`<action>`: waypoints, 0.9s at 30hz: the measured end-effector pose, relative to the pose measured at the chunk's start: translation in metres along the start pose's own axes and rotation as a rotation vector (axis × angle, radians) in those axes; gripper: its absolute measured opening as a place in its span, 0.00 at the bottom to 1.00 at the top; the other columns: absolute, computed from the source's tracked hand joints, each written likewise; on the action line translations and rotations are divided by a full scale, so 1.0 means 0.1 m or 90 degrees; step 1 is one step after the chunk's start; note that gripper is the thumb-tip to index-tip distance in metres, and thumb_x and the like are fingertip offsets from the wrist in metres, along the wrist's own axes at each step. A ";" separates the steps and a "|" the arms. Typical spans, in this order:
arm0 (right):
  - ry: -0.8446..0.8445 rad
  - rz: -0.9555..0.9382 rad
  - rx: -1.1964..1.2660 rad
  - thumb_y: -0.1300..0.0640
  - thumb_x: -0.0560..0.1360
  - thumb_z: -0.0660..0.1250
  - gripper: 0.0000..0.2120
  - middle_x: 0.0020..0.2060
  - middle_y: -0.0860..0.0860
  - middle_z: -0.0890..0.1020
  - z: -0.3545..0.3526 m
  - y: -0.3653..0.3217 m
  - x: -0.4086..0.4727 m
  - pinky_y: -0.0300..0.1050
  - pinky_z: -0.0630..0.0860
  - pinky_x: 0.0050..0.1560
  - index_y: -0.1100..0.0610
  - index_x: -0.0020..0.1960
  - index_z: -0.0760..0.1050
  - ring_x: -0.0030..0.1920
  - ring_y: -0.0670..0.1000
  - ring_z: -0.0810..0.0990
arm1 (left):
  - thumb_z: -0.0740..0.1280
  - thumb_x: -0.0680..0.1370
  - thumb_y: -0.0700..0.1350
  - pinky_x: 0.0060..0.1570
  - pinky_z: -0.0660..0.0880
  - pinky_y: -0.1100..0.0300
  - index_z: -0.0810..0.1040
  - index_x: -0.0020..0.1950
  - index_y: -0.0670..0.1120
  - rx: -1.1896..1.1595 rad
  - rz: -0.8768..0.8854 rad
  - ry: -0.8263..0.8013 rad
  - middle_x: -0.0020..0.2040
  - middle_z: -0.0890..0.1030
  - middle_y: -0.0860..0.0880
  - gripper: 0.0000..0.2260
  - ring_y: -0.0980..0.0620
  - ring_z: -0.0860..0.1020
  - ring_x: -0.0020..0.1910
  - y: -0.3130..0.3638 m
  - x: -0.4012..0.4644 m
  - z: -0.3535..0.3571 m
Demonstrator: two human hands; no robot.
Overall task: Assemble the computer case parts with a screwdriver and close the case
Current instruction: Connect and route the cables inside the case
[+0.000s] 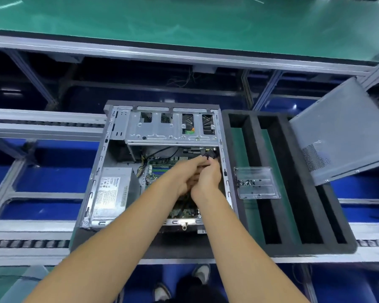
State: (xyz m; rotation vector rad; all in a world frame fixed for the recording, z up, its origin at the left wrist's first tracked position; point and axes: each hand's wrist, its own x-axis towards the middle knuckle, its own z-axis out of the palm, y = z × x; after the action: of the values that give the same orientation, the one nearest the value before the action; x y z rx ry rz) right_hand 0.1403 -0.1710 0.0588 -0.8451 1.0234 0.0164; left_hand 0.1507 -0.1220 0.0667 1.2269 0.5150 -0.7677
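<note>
Clearly, both hands are reached deep into the open computer case (162, 167), which lies on its side on a dark foam tray (293, 215) on the conveyor frame. A black connector (209, 157) near the drive cage (171, 127) appears to be pinched by the right hand (206, 180); the grip of the left hand (184, 178) cannot be told. Pins could be bent if the plug is forced askew. Print on the power supply (113, 189) label is too blurred to be read. Screws are kept in a clear box (257, 182); the side panel (346, 132) is left aside.
</note>
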 end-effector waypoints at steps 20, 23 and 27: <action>0.115 -0.092 0.189 0.53 0.71 0.72 0.10 0.43 0.43 0.87 0.18 0.16 0.38 0.51 0.76 0.52 0.54 0.50 0.84 0.47 0.47 0.81 | 0.70 0.78 0.58 0.56 0.65 0.52 0.82 0.48 0.57 1.042 0.624 -0.208 0.42 0.73 0.59 0.06 0.54 0.69 0.48 1.01 0.66 -0.20; 0.134 -0.116 0.224 0.55 0.69 0.73 0.25 0.59 0.54 0.84 0.21 0.17 0.43 0.61 0.74 0.67 0.60 0.65 0.78 0.60 0.56 0.81 | 0.70 0.79 0.55 0.59 0.66 0.52 0.81 0.47 0.55 1.023 0.599 -0.316 0.42 0.74 0.55 0.05 0.52 0.69 0.49 1.06 0.73 -0.21; 0.157 -0.120 0.217 0.54 0.69 0.71 0.13 0.51 0.53 0.85 0.24 0.23 0.50 0.61 0.76 0.65 0.59 0.50 0.82 0.55 0.57 0.83 | 0.68 0.79 0.58 0.52 0.64 0.61 0.79 0.48 0.58 1.025 0.566 -0.328 0.48 0.70 0.52 0.06 0.54 0.64 0.51 1.06 0.81 -0.23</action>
State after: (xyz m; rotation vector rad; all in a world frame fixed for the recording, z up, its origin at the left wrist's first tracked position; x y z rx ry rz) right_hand 0.1764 -0.1581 0.0126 -0.6363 1.1331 -0.4205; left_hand 0.2849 -0.1043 0.0694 2.2924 -1.3121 -0.5815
